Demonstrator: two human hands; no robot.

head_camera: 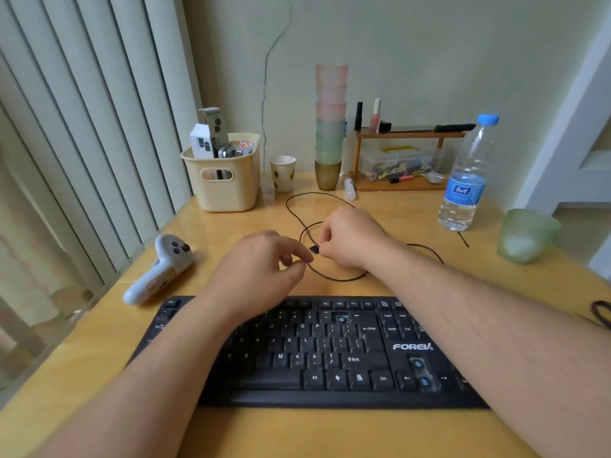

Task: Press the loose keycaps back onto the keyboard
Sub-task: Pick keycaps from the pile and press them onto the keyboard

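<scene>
Keycap [314, 249] pinched in your right hand [350, 238]; nearest bare switch [340, 319] at 6 o'clock; left hand [261, 266] loosely curled, empty.

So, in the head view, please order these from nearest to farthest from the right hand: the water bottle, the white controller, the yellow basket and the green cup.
From the right hand, which pinches a black keycap:
1. Water bottle, right and behind.
2. White controller, far left, and yellow basket, behind left: too close to call.
3. Green cup, at the desk's right edge.
</scene>
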